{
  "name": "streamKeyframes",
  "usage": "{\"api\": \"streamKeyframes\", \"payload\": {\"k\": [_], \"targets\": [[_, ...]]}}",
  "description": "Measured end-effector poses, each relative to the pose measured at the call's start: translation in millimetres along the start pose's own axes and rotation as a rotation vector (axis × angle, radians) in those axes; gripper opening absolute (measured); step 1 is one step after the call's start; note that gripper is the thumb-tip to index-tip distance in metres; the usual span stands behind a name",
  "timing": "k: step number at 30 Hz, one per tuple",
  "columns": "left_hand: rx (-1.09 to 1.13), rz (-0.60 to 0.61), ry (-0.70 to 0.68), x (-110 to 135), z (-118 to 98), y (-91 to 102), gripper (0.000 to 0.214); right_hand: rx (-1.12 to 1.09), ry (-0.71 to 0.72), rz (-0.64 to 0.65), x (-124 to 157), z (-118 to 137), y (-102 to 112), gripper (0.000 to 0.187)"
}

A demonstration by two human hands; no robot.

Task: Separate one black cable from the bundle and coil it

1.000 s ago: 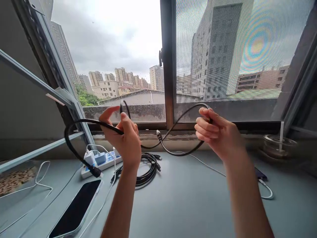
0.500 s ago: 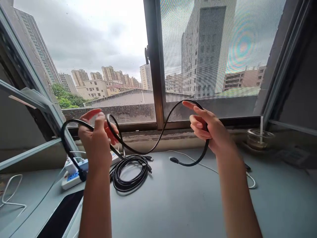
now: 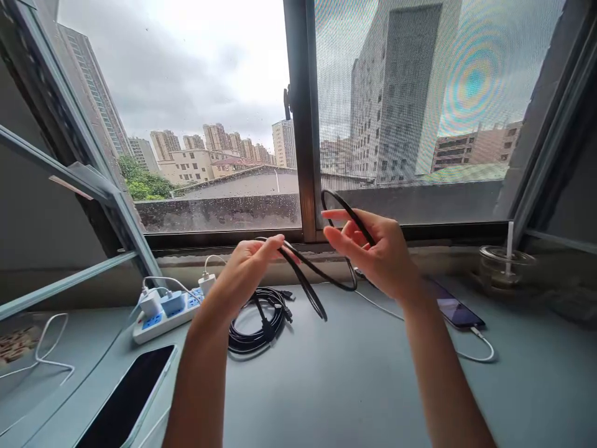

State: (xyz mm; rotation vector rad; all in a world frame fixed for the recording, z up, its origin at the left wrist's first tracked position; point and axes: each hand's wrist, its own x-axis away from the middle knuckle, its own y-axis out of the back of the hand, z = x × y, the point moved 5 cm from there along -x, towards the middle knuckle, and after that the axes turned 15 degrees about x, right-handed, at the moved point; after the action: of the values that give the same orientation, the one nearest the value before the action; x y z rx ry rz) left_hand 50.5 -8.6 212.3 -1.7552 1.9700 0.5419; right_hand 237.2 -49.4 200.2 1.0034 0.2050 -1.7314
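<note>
Centrally, left hand (image 3: pixel 247 264) and right hand (image 3: pixel 373 252) raised mid-frame, palms inward, fingers pinching thin black rubber cable (image 3: pixel 305 283) loop between them.

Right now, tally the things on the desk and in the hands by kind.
Black cables: 2, one held by the left hand and right hand, cable; one coiled bundle
Phones: 2
Power strips: 1
Glass cups: 1
Total: 6

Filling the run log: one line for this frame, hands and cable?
left hand: pinching black cable | right hand: holding cable loop | below: coiled black cables on grey desk
</note>
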Motion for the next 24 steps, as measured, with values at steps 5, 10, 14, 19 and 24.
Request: {"api": "streamKeyframes", "payload": {"k": [5,10,14,19,24], "targets": [[0.043,0.206,0.096,6,-1,-20.7,0.028,0.098,0.068,0.214,4,2,-15,0.062],[0.124,0.265,0.109,7,-2,-24.5,0.026,0.173,0.126,0.261,3,5,-21,0.031],[0.082,0.165,0.075,2,-4,-13.3,0.036,0.168,0.093,0.216,-1,1,-21,0.024],[0.181,0.05,-0.001,-3,-10,6.8,0.047,0.056,-0.079,0.099,-10,-20,-13,0.026],[0.282,0.075,-0.085,-5,-9,5.7,0.037,-0.248,-0.165,0.03,-13,-24,-11,0.049]]}}
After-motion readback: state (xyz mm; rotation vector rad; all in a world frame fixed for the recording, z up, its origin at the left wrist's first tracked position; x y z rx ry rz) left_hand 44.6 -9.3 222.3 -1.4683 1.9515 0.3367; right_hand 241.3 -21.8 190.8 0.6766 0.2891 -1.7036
